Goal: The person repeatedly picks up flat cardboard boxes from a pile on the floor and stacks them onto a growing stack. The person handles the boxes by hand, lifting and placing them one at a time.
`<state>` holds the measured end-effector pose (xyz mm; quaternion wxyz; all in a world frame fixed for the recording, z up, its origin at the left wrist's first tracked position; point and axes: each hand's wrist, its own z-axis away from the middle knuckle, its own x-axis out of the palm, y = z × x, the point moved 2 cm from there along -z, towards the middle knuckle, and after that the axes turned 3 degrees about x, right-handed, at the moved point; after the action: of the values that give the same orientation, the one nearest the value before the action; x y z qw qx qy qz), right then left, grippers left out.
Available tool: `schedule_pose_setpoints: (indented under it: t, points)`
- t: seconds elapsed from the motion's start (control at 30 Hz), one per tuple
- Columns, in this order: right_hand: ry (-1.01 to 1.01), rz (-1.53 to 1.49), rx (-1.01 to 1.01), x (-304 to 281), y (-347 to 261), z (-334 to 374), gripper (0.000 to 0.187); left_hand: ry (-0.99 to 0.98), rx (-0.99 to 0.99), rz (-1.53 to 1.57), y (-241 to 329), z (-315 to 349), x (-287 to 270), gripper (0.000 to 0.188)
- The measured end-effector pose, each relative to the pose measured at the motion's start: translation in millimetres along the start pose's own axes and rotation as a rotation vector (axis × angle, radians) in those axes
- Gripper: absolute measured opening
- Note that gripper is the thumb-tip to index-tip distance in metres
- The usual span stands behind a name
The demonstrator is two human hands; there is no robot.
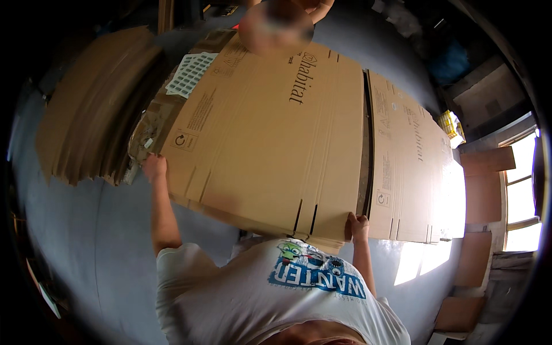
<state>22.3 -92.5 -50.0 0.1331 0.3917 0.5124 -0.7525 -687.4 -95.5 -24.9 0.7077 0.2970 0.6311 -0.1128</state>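
Observation:
A large flat brown cardboard box blank (270, 138) with dark print and slots lies before me on a stack of others. My left hand (154, 167) is at its left edge, fingers closed on the border. At its near right corner, my right hand (357, 225) pinches the edge between thumb and fingers. Just right of it, across a narrow dark gap, a second pile of printed cardboard blanks (408, 167) lies flat. Sheets of small pale labels (192, 73) rest beyond my left hand, on a worn brown surface.
A co-worker's arm (322, 10) shows at the far side of the blanks. Many cardboard sheets (98, 109) lean in a stack at the left. A yellow crate (451, 127) stands at the far right, and cardboard pieces (482, 195) rest along the wall by a bright window.

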Motion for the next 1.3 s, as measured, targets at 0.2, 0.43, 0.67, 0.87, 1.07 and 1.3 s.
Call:
schedule_pose_setpoints:
  t: [0.2,0.43,0.67,0.87,1.07,1.3]
  points:
    - [-0.027,-0.260,0.043,20.4,10.5,6.8,0.036,0.150,0.053,-0.094,10.0,5.9,11.0,0.034]
    - [0.158,-0.084,0.017,24.6,6.8,12.3,0.038,0.359,0.099,-0.046,15.2,25.7,30.4,0.030]
    - [0.181,0.027,-0.001,26.2,9.5,8.9,0.041,0.413,0.168,-0.114,13.6,20.8,33.8,0.028]
    - [0.141,0.025,0.018,25.5,9.1,9.6,0.041,0.413,0.148,-0.118,15.1,19.7,36.7,0.030]
    - [0.138,0.073,0.003,23.1,-0.5,12.9,0.042,0.356,0.129,-0.097,10.8,15.3,40.0,0.032]
    - [0.135,0.046,-0.004,23.0,1.7,12.1,0.042,0.300,0.121,-0.072,11.7,16.5,39.5,0.036]
